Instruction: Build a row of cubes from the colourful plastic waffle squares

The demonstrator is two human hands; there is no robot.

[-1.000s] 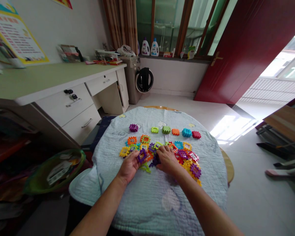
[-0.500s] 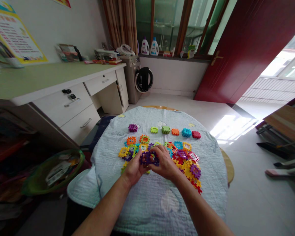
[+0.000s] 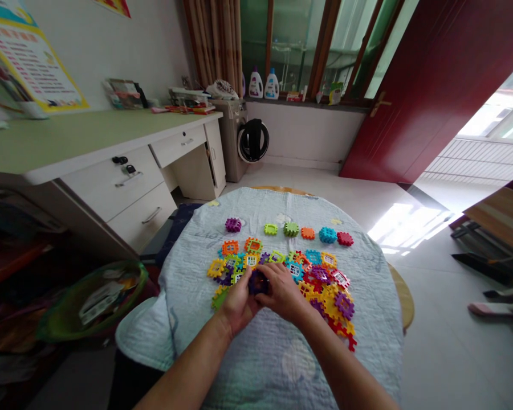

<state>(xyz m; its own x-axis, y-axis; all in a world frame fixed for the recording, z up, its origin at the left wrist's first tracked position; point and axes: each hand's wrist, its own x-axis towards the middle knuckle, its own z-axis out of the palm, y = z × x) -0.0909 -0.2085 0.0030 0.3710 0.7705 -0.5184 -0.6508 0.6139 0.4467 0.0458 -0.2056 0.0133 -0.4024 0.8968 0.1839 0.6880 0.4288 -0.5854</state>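
Both hands meet over the near side of a heap of toy building blocks. Between them is a dark purple building block (image 3: 259,282), notched at the edges. My left hand (image 3: 240,302) grips its left side, thumb up along it. The fingers of my right hand (image 3: 282,289) curl over its right side; whether it is one piece or several stacked together I cannot tell. Just beyond lie loose blocks, among them a yellow window block (image 3: 251,261) and a blue window block (image 3: 295,270). Yellow blocks (image 3: 331,302) and a purple block (image 3: 344,306) are piled to the right.
A row at the back holds a purple stack (image 3: 233,225), a green stack (image 3: 291,229), a blue stack (image 3: 327,234) and a red block (image 3: 345,238). A pale blue cloth (image 3: 277,364) covers the round table. A green basket (image 3: 94,302) stands on the left.
The purple pieces, spread side by side between my hands before, now look closer together. My hands have drawn nearer each other. The whole view has shifted slightly.
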